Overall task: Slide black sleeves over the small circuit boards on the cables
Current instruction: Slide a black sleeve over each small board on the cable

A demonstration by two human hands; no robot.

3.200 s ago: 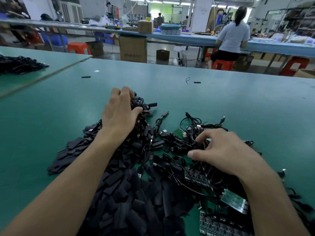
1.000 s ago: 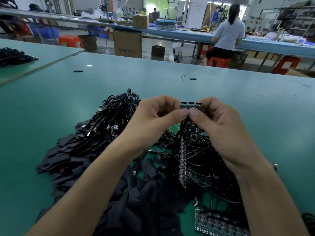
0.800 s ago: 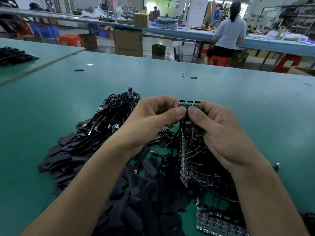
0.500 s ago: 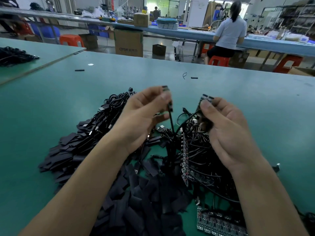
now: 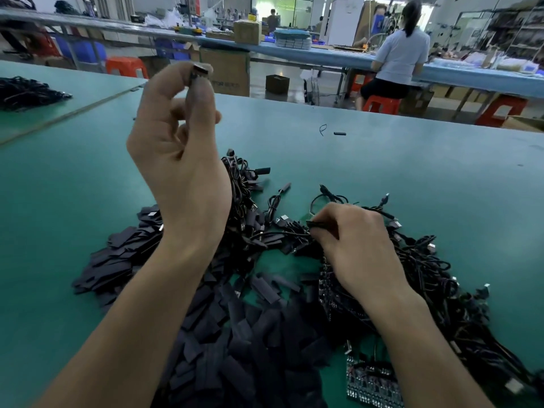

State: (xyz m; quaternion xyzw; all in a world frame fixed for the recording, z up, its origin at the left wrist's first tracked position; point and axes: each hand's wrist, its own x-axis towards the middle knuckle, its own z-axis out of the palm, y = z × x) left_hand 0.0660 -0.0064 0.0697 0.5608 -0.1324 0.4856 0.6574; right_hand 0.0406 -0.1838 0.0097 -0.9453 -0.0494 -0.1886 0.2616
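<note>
Two hands are seen. The left hand [image 5: 179,148] is held high above the green table [image 5: 412,178], with one small dark part [image 5: 200,69], too blurred to be named, pinched between thumb and fingertips. The right hand [image 5: 359,245] is set on the tangle of black cables [image 5: 426,269], one cable end [image 5: 319,225] gripped in curled fingers. The black sleeves [image 5: 235,334], too many to be counted, are heaped between the forearms; one stray sleeve [image 5: 339,133] lies well apart. Two circuit board panels [image 5: 371,387] are partly buried under cables. The print on the cardboard box [image 5: 226,75] cannot be read.
</note>
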